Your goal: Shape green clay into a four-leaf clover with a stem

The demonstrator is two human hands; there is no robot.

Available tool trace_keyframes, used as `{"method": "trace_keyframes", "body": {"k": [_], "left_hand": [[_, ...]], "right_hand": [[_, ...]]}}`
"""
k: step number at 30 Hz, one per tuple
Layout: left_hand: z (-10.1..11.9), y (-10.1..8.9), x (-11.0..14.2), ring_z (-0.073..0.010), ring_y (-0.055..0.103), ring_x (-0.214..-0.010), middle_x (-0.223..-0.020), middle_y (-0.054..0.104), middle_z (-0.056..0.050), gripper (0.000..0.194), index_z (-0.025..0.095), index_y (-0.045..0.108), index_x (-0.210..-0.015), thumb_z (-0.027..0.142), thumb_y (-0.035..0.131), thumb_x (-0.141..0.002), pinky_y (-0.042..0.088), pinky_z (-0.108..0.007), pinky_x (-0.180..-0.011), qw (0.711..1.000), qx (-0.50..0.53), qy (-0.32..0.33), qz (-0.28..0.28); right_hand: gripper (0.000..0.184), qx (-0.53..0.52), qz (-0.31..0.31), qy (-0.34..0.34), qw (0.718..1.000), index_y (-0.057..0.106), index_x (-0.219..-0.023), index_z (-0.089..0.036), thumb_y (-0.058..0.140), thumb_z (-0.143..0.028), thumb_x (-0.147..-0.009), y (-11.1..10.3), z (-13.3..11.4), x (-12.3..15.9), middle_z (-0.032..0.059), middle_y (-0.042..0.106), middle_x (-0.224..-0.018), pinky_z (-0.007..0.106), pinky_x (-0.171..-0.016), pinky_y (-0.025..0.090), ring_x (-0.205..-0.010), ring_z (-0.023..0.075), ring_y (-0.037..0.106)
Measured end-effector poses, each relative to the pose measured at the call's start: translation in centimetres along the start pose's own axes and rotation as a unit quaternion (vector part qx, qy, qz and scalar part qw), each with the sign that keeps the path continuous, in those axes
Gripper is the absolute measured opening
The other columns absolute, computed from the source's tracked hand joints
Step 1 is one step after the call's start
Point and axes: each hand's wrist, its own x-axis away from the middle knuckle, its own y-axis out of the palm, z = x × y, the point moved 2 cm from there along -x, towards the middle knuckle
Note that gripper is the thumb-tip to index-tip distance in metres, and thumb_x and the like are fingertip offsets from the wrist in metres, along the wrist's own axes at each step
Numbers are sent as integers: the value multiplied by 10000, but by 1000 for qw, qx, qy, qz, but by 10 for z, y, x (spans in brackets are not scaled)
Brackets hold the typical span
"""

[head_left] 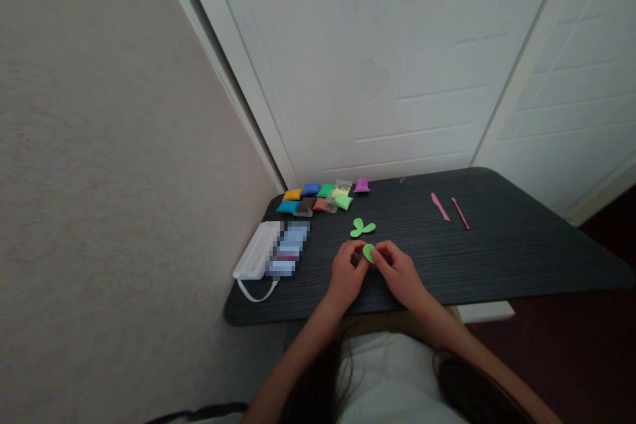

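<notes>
Two bare hands meet low over a dark bench (407, 245), their fingertips pinching one small disc between them. The left hand (346, 273) curls in from one side, fingers bent; the right hand (402, 273) comes from the other, its thumb laid against the face of the disc (368, 252). The disc is light, bright green, rounded, smooth-looking and plain, tilted so its broad face shows; its lower edge is partly hidden by the fingers.

Just beyond the hands, a trefoil (358, 224) of the same green lies on the bench: three rounded lobes joined at a centre, one pointing away, two spreading to the sides.

Farther back, toward the left, small packets (288, 207) sit clustered in teal, orange, blue, black, reddish brown, greens and yellow, with a purple packet (362, 185) just beside them. Left of the hands are a white slab (256, 253), a pixelated panel (289, 248) and a looped white cable (258, 298). Well to the right lie a pink knife (440, 207) and a thin pink stick (460, 212).
</notes>
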Motion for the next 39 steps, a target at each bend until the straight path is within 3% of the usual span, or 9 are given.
{"method": "trace_keyframes", "body": {"k": [7,15,19,35,39], "left_hand": [[4,-3,1,-140,525,-806,-878,575,-36,200,175,544,-891,284,401,-804,416,-271,-743,997,79,-18,8],[2,-1,1,-118,517,-695,-787,578,-12,187,175,554,-865,309,490,-750,421,-247,-664,999,32,-17,8],[3,-1,1,-120,530,-690,-768,586,-10,182,176,560,-846,310,498,-740,423,-248,-654,999,27,-16,16],[0,-1,3,-137,577,-755,-817,609,-36,180,170,552,-855,305,477,-764,447,-258,-698,997,80,-24,-2],[1,-1,3,-137,587,-757,-813,616,-33,167,171,552,-842,298,481,-761,448,-258,-702,996,89,-28,7]], "right_hand": [[213,21,28,-8,999,523,-782,-193,413,-374,-797,-1,-1,-1,8,572,-694,253,-589,404,-617,134,518],[174,52,37,-25,998,518,-762,-197,418,-333,-801,-1,-3,0,8,576,-711,252,-611,403,-647,135,529],[177,56,45,-33,997,538,-855,-198,423,-319,-797,0,-4,0,31,596,-793,271,-653,416,-709,151,543],[219,38,49,-29,998,571,-898,-200,429,-332,-797,-1,-3,0,44,619,-856,285,-681,425,-769,165,559],[200,52,44,-30,997,583,-828,-199,438,-332,-793,-1,-3,0,35,622,-803,279,-663,420,-742,164,557]]}}
